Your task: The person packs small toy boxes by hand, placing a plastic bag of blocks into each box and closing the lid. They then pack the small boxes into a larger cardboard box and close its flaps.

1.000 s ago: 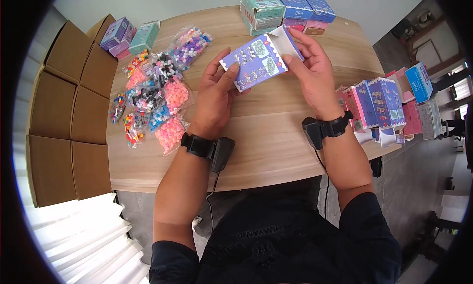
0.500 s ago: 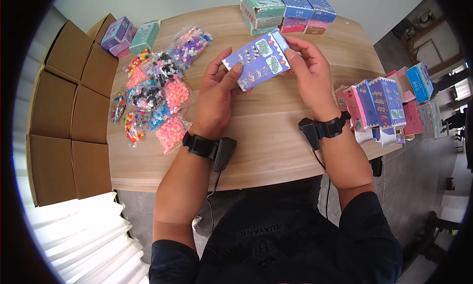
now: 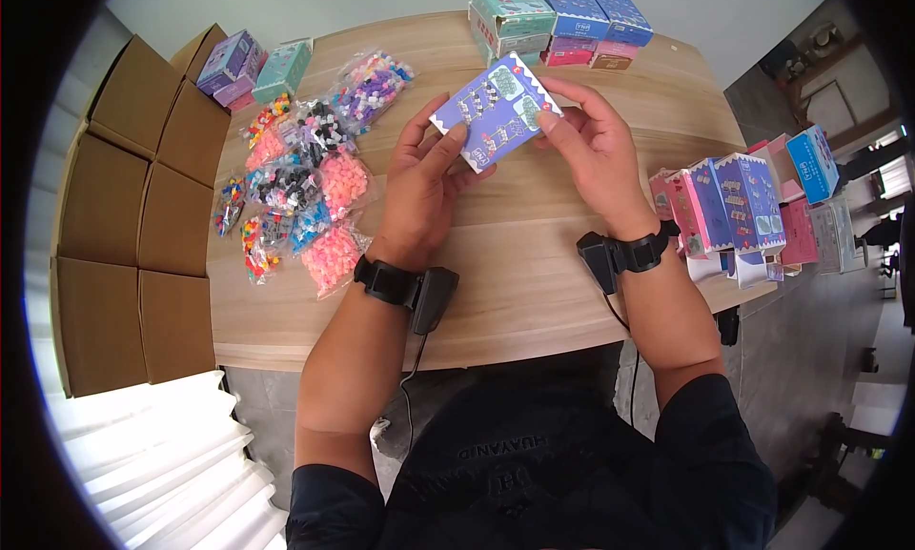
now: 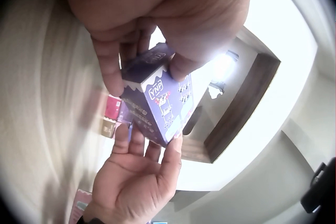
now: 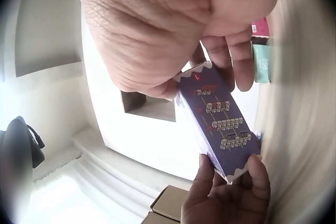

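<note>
your left hand (image 3: 424, 173) pinches the lower left end of the purple bead-kit carton (image 3: 494, 121), thumb on the broad printed face and fingers beneath. your right hand (image 3: 598, 150) grips the opposite end, its thumb pressed on that same face and its fingers behind. the carton is tilted between your hands, raised over the wooden worktop (image 3: 515, 283).

it's a small violet box with white scalloped borders at its ends. the broad face carries drawings of strung beads, two pale green panels and a white "ynp" logo near your left hand. a narrow side — plain in the right wrist view — shows rows of white beads with touches of red on a darker purple ground.

clear bags of colorful beads (image 3: 305, 183) lie to its left, and stacked kit boxes (image 3: 558, 21) stand at the far edge — well apart from the bags.
</note>
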`<move>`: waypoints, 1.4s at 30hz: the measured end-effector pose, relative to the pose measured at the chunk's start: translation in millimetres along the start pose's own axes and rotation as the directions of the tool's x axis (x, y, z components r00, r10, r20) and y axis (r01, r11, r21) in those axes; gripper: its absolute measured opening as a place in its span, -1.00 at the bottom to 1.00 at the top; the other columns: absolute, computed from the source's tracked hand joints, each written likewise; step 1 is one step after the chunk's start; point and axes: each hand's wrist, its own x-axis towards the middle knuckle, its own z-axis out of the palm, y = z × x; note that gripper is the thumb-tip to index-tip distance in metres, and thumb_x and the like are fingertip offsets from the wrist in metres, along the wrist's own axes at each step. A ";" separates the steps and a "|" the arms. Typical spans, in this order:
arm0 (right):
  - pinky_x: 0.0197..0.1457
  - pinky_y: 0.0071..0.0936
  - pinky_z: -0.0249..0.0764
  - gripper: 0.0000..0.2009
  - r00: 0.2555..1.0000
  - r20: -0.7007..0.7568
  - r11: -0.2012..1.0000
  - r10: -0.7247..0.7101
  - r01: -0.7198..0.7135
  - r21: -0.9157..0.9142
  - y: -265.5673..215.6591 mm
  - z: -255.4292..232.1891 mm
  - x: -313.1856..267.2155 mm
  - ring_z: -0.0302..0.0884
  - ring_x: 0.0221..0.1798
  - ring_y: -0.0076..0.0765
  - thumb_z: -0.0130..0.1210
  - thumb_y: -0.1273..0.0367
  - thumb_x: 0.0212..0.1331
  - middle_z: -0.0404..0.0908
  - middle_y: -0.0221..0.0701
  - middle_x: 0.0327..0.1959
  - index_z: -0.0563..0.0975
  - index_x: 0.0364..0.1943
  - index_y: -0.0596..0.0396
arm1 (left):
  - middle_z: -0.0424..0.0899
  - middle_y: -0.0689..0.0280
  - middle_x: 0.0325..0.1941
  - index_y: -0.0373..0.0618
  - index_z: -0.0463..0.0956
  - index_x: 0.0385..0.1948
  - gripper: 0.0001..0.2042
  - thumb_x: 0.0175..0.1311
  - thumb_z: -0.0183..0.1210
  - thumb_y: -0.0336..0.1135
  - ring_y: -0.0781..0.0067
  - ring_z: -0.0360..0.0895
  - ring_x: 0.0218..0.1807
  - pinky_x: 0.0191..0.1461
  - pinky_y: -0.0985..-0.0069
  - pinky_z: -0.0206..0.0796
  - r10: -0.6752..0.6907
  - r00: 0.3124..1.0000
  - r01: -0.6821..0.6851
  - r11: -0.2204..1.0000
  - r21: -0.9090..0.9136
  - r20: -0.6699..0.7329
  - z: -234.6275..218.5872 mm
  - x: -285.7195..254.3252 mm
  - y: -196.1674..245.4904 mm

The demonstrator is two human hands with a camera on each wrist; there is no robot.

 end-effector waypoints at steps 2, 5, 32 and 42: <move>-0.08 -0.58 0.54 -0.76 0.996 -0.034 0.996 0.088 -0.089 -0.004 0.2 -1.0 -0.7 0.60 -0.11 -0.60 0.26 0.37 0.42 0.71 -0.44 -0.16 0.58 0.07 0.13 | 0.66 0.25 0.20 -0.06 0.24 0.49 -0.42 0.51 0.25 -0.27 0.47 0.66 0.08 -0.01 0.43 0.58 0.018 1.000 -0.018 1.000 -0.004 -0.013 -1.3 -0.5 0.1; -0.16 -0.59 0.51 -0.82 0.980 -0.004 0.973 0.199 -0.197 0.118 1.8 -8.8 4.1 0.59 -0.17 -0.60 0.30 0.35 0.39 0.68 -0.47 -0.23 0.57 -0.08 0.09 | 0.72 0.32 0.05 -0.06 0.28 0.44 -0.44 0.49 0.27 -0.25 0.57 0.63 -0.06 -0.16 0.54 0.48 0.051 0.995 -0.050 0.999 0.015 -0.082 -5.4 0.3 -2.6; -0.45 -0.43 0.53 -0.79 0.799 -0.553 0.927 0.236 -0.015 0.374 -13.5 -56.9 95.0 0.66 -0.38 -0.38 0.29 0.32 0.36 0.68 -0.32 -0.30 0.53 -0.11 0.13 | 0.56 0.06 0.35 -0.14 0.29 0.46 -0.41 0.59 0.01 0.07 0.26 0.55 0.33 0.12 0.33 0.48 0.024 0.997 -0.017 0.995 0.099 -0.068 -8.9 3.3 -4.2; -0.52 -0.37 0.46 -0.68 0.589 -0.713 0.919 0.380 -0.156 0.361 3.5 -73.0 149.6 0.61 -0.46 -0.30 0.27 0.27 0.34 0.58 -0.32 -0.33 0.50 -0.03 0.22 | 0.63 0.12 0.23 -0.11 0.34 0.37 -0.49 0.57 0.11 -0.01 0.31 0.59 0.24 0.06 0.39 0.47 0.042 0.994 -0.038 0.998 0.048 -0.103 -3.2 1.8 -3.5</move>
